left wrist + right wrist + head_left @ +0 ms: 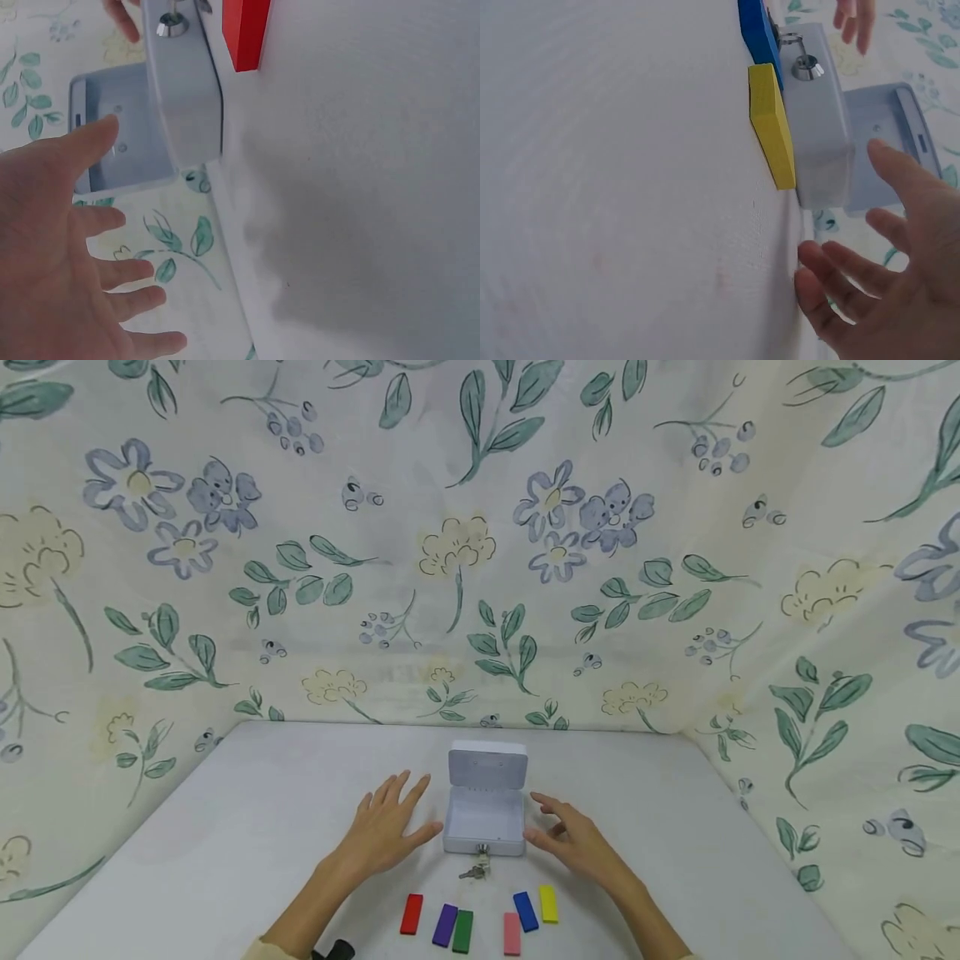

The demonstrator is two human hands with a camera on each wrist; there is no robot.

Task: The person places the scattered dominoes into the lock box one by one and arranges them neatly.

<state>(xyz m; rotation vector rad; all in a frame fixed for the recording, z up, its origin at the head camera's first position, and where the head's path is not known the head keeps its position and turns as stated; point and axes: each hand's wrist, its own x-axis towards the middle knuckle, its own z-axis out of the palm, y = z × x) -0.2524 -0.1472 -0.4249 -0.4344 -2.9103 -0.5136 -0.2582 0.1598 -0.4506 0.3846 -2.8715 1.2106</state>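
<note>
A small white cash box [483, 846] stands on the table with its lid [488, 768] raised and its inside bare. Keys [474, 870] hang from the lock on its front; in the right wrist view the lock [808, 68] has a key in it. To the left of the box is my left hand [386, 831], fingers spread and thumb toward the box's side. My right hand [573, 837] is at the other side, fingers loosely bent, thumb near the front right corner. Neither hand holds anything.
Before the box lie a red block [411, 914], a purple block [445, 926], a green block [462, 932], a pink block [512, 934], a blue block [526, 912] and a yellow block [549, 904]. A floral cloth [420, 610] hangs behind the white table [285, 793].
</note>
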